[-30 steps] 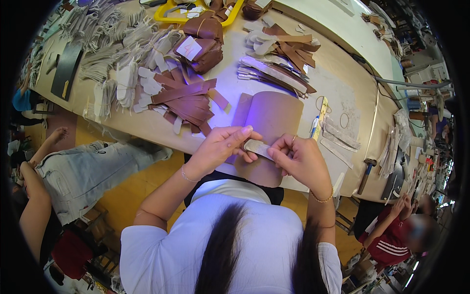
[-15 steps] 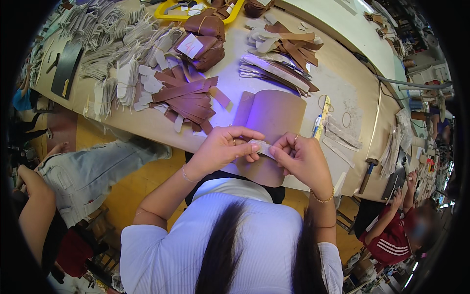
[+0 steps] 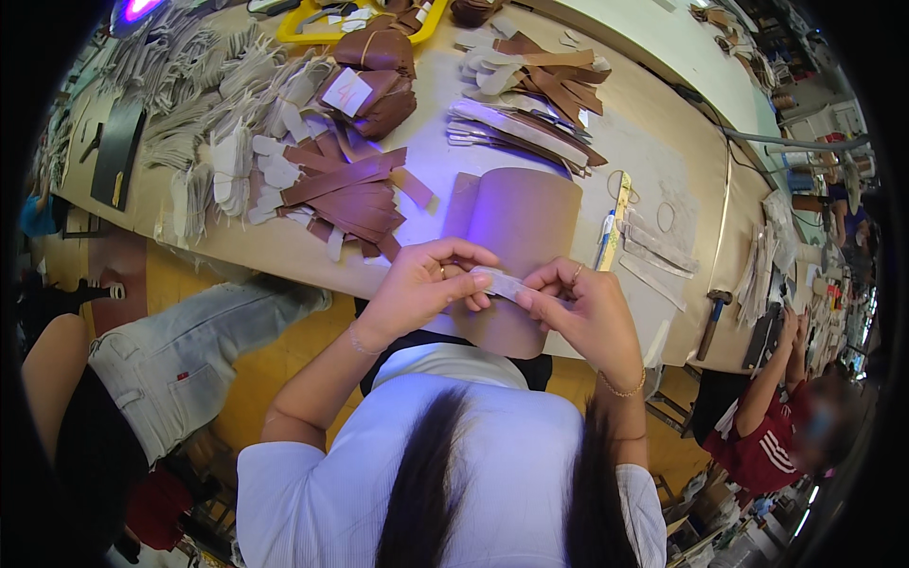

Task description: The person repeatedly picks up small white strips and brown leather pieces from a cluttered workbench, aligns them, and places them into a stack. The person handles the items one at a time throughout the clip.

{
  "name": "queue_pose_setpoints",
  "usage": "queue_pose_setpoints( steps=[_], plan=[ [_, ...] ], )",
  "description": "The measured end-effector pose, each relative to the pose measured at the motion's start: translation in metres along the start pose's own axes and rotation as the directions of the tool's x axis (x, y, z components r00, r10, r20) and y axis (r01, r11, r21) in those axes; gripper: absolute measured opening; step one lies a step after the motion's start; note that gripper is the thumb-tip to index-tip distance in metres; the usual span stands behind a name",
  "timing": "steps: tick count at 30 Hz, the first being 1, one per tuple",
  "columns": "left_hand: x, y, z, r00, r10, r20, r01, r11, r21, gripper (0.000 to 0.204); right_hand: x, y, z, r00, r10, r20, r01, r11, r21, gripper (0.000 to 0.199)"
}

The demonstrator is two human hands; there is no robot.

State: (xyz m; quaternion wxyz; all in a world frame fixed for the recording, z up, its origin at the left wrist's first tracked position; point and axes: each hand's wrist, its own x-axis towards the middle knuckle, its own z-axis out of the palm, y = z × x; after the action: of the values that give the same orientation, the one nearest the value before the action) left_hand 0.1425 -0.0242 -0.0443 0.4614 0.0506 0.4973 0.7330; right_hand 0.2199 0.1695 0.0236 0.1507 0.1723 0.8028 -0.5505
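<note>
Between both hands I hold a short whitish-grey strip (image 3: 502, 283), its material too small to make out. My left hand (image 3: 437, 284) pinches its left end between thumb and fingers. The other end is in the closed fingertips of my right hand (image 3: 578, 298). Just beneath the hands a curved tan sheet (image 3: 526, 213) bulges over the table's near edge. Left of it lies a fanned pile of brown strips (image 3: 346, 197) with pale ends. Beyond the sheet is a stack of long brown and white strips (image 3: 521, 137).
Brown bundles (image 3: 374, 80) and a yellow tray (image 3: 423, 30) stand farther back. Pale strip bundles (image 3: 213, 104) cover the left side. To the right are a yellow ruler (image 3: 620, 208), clear strips (image 3: 656, 248) and a hammer (image 3: 715, 322). People sit on both sides.
The head view has shifted slightly, so the table's things sit a little farther left. Both hands keep hold of the strip, which shows more of its face. The person at left has shifted.
</note>
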Motion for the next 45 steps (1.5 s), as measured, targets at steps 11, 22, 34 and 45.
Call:
queue_pose_setpoints(
  steps=[11, 22, 34, 45],
  plan=[
    [0.007, -0.006, -0.007, 1.0, 0.019, -0.003, -0.019, 1.0, -0.003, 0.028, -0.008, 0.02, -0.009, 0.999, 0.025, -0.033, -0.022, 0.997, 0.072, 0.014],
    [0.013, -0.01, -0.013, 1.0, 0.001, 0.025, -0.001, 1.0, -0.016, 0.03, -0.008, 0.019, -0.004, 0.993, -0.031, -0.115, 0.026, 0.998, -0.049, 0.02],
    [0.013, -0.023, -0.029, 0.995, 0.094, 0.046, -0.088, 0.991, -0.103, 0.03, -0.021, 0.052, -0.031, 0.994, 0.105, -0.005, -0.102, 0.975, 0.199, 0.021],
    [0.015, -0.032, -0.033, 0.999, 0.033, 0.003, -0.033, 0.995, -0.095, 0.034, -0.018, 0.092, -0.025, 0.996, 0.076, 0.051, -0.092, 0.832, 0.548, 0.023]
  ],
)
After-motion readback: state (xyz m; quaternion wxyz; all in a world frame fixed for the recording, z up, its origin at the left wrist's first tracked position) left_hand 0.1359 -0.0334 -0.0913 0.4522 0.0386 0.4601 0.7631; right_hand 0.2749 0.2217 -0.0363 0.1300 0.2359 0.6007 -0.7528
